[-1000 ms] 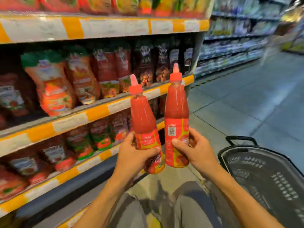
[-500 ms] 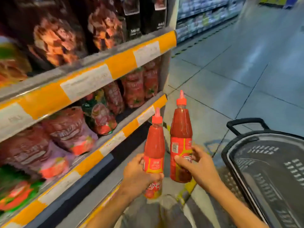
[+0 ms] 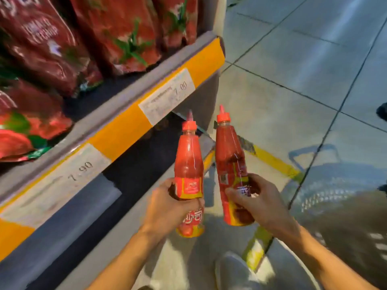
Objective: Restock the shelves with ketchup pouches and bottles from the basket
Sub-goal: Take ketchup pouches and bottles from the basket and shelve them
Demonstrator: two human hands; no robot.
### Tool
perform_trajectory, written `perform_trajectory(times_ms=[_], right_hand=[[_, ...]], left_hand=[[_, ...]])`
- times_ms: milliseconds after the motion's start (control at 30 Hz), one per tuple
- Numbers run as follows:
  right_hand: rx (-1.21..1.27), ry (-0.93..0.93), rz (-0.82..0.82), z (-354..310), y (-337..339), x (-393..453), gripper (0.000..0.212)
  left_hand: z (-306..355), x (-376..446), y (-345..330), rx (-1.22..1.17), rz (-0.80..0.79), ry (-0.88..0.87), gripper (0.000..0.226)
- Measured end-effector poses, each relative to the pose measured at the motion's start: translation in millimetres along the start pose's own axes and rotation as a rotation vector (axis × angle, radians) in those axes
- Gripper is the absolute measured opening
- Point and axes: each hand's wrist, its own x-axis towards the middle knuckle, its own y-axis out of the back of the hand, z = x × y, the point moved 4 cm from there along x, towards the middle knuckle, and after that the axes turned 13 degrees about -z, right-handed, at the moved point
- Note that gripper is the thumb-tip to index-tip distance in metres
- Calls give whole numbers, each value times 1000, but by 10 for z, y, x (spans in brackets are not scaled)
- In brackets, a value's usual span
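Observation:
My left hand grips a red ketchup bottle around its label, held upright. My right hand grips a second red ketchup bottle beside it, tilted slightly left. Both bottles have red nozzle caps and hang in front of the dark gap under the low shelf with its orange and white price strip. Red ketchup pouches stand on that shelf at the upper left. The dark basket sits on the floor at the right, blurred.
The shelf unit ends at a grey upright just right of the pouches. Grey tiled aisle floor spreads to the right, with a yellow floor line. My grey shoe is at the bottom centre. A dark shoe tip shows at the right edge.
The view has dropped and moved closer to the lowest shelves. Both hands have carried the bottles down toward the bottom shelf gap, still gripping them.

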Motion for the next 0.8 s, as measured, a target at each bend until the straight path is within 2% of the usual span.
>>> perform_trajectory(times_ms=[133,233,333,367,433,467,500,533,600,700,800], right_hand=[[23,18,-78,53,-154,372,51],[1,81,-121,-55,-255,668,45],[-21,165,-158,-205,-362,947,45],[-4,184,-146,-240,-398,1036,47],[83,197,-108,-294,-470,1210,48],[115,206,-103,-325,-509,1294,46],[129,228,-110,-355,-553,1365,42],[142,254,-125,-376,-597,1430,39],[138,275,-126,-390,-682,1567,36],[115,255,-88,-333,-777,1787,47],[69,261,-80,-300,-850,1936,60]], left_hand=[[-76,282,157,-53,97,-54,40],[-95,400,298,-132,136,-62,40],[-87,642,506,-31,235,-62,45],[-71,770,538,-42,233,-44,36],[-101,991,548,-102,109,8,11],[-120,1031,552,-118,85,-29,12],[-98,1046,573,-156,160,-84,18],[-77,1064,626,-177,300,-138,26],[-64,986,750,-116,487,-245,47],[-42,1040,832,19,563,-220,83],[-85,1100,859,68,597,-242,83]])
